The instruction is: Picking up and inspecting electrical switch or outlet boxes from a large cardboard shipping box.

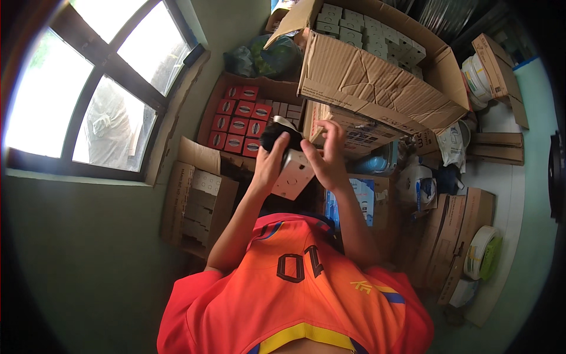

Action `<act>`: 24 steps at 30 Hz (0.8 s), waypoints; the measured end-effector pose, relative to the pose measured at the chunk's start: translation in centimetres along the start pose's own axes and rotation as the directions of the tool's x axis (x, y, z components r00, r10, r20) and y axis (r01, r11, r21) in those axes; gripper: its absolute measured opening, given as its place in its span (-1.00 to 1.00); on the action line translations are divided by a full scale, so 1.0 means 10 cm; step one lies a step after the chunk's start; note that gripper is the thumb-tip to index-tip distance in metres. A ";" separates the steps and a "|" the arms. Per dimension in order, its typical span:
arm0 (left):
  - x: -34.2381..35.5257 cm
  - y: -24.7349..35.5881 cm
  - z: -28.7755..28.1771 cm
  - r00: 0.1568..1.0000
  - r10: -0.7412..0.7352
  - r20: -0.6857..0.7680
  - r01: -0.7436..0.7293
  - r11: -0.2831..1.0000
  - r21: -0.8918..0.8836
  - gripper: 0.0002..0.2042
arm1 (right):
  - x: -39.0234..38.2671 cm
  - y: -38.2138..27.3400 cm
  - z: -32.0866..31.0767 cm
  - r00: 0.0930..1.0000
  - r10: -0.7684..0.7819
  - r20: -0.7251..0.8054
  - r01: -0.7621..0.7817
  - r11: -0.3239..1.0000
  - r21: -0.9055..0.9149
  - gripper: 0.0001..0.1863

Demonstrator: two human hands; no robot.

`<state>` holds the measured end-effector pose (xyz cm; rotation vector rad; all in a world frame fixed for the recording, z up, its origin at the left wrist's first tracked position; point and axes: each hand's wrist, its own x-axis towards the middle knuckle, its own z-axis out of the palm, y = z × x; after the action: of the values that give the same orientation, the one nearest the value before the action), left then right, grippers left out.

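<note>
My left hand (270,162) is closed around a black bundle (282,134) with a white strip on top; its exact kind is unclear. Against that hand, just below the bundle, sits a white electrical box (293,177) with round knockouts and a small dark hole. My right hand (329,156) is at the box's right side, its thumb by the upper edge and its fingers raised and apart from the thumb. The palm side of my left hand is hidden, so how the box is supported cannot be made out fully.
A carton of small red boxes (239,121) stands ahead. Beyond it to the right, a large open carton (377,79) holds several white electrical boxes. Another open carton (177,203) is at left below the window (112,106). Cartons and white cable rolls (480,251) line the right.
</note>
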<state>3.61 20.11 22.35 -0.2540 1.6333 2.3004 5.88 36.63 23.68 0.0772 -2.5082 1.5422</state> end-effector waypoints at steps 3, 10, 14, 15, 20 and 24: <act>0.03 0.06 0.01 0.978 0.180 -0.107 -0.191 0.975 -0.109 -0.69 | -0.22 -0.10 0.10 0.976 0.214 0.033 -0.214 0.929 0.302 -0.28; -0.10 -0.08 0.21 0.865 0.448 -0.226 -0.444 0.893 0.069 -0.67 | -0.48 0.08 0.52 0.997 0.073 0.006 -0.062 0.809 0.584 0.01; -0.11 -0.10 0.23 0.918 0.351 -0.182 -0.356 0.934 0.007 -0.68 | -0.43 0.26 0.46 0.983 0.172 0.065 -0.168 0.696 0.699 -0.11; -0.09 -0.06 0.20 0.940 0.284 -0.190 -0.290 0.957 -0.003 -0.69 | -0.42 0.27 0.43 0.978 0.177 0.110 -0.204 0.704 0.680 -0.18; 0.01 0.24 -0.17 0.959 0.097 -0.268 -0.115 0.992 -0.052 -0.72 | -0.42 0.27 0.22 0.955 0.265 0.135 -0.262 0.538 0.801 -0.38; -0.06 0.26 -0.22 0.997 -0.043 0.059 0.019 0.931 0.364 -0.54 | -0.31 0.25 0.14 0.952 0.252 0.176 -0.275 0.442 0.854 -0.37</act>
<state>3.16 17.17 24.15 -0.1153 1.9614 1.9111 8.31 36.31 20.27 -0.1712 -1.4695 2.8178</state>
